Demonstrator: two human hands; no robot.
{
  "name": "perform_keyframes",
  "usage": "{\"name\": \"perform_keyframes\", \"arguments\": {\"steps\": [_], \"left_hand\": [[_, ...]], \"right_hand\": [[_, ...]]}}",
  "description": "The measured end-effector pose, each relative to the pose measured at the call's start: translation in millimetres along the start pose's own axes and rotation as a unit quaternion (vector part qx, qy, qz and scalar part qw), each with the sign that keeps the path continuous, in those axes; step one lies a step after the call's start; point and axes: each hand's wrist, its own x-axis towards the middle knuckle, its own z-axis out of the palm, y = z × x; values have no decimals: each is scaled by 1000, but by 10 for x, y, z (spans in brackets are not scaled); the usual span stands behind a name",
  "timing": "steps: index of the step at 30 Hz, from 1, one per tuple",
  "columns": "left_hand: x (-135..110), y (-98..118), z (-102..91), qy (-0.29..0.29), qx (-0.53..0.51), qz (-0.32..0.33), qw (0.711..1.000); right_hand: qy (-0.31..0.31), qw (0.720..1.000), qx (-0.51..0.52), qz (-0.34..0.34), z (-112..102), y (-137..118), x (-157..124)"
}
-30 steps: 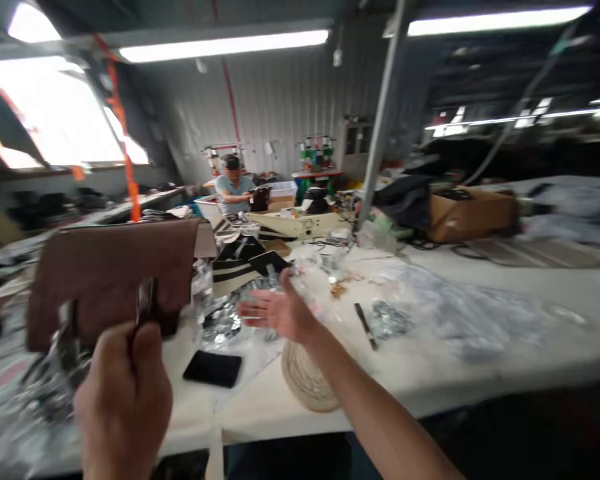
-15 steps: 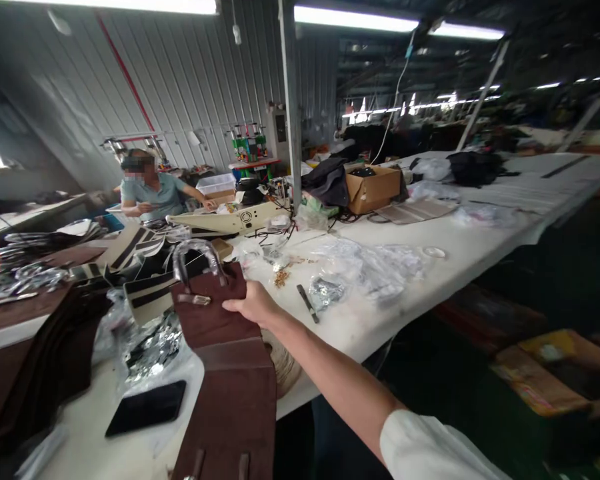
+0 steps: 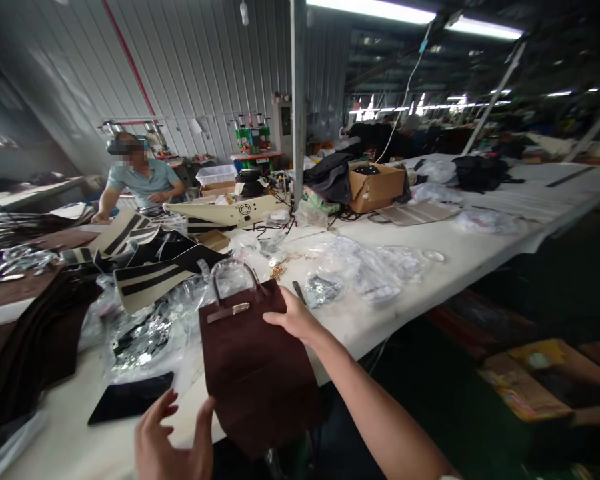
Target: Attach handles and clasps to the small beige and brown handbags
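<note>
My right hand point(image 3: 295, 315) grips the right edge of a dark brown handbag panel point(image 3: 260, 373), thumb on its front face. A wrapped handle point(image 3: 233, 273) arches from its upper part, and a small metal clasp point(image 3: 241, 308) sits below that on a strap. The lower end of the panel hangs past the table edge. Near its lower left side is my left hand point(image 3: 173, 437), fingers curved and apart, with nothing in it. A black phone point(image 3: 130, 398) lies on the table close to the left fingers. Behind it rests a plastic bag of shiny metal pieces point(image 3: 143, 337).
Stacked brown panels point(image 3: 35, 353) stand at the left, with striped pieces point(image 3: 155, 277) behind the bag. Clear plastic bags point(image 3: 370, 267) and a cardboard box point(image 3: 377, 188) lie farther along the white table point(image 3: 430, 293). A co-worker point(image 3: 143, 173) sits across. Open cartons point(image 3: 535, 380) stand lower right.
The brown panel has moved right with my right hand and now hangs over the table edge. My left hand has come into view. The co-worker's arms have shifted.
</note>
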Motion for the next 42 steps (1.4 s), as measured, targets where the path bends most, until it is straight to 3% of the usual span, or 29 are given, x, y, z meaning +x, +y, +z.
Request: {"name": "perform_keyframes", "arguments": {"steps": [2, 5, 9, 12, 17, 20, 23, 28, 37, 42], "left_hand": [[257, -91, 155, -27, -32, -14, 999], [458, -268, 497, -116, -60, -9, 991], [449, -440, 956, -172, -51, -33, 983], [359, -452, 1111, -162, -9, -22, 986], [228, -434, 1085, -101, 7, 23, 995], [147, -453, 1068, -82, 8, 46, 996], [70, -470, 1069, -100, 36, 47, 993], [49, -460, 999, -142, 76, 21, 987], [-77, -545, 953, -105, -6, 4, 994], [-103, -272, 796, -88, 27, 3, 996]], "right_hand": [[-4, 997, -79, 20, 57, 214, -58], [-19, 979, -205, 4, 125, 385, -107], [-57, 939, -338, -11, 114, 452, -124], [-70, 926, -369, -14, -35, 491, 68], [25, 890, -455, -8, -450, 529, 1020], [13, 876, -482, -4, -585, 586, 1585], [-29, 868, -496, 1, -573, 697, 1875], [-50, 853, -519, 14, -493, 847, 1910], [5, 859, -512, -27, -641, 662, 1643], [36, 884, -458, -86, -534, 415, 1267]]}}
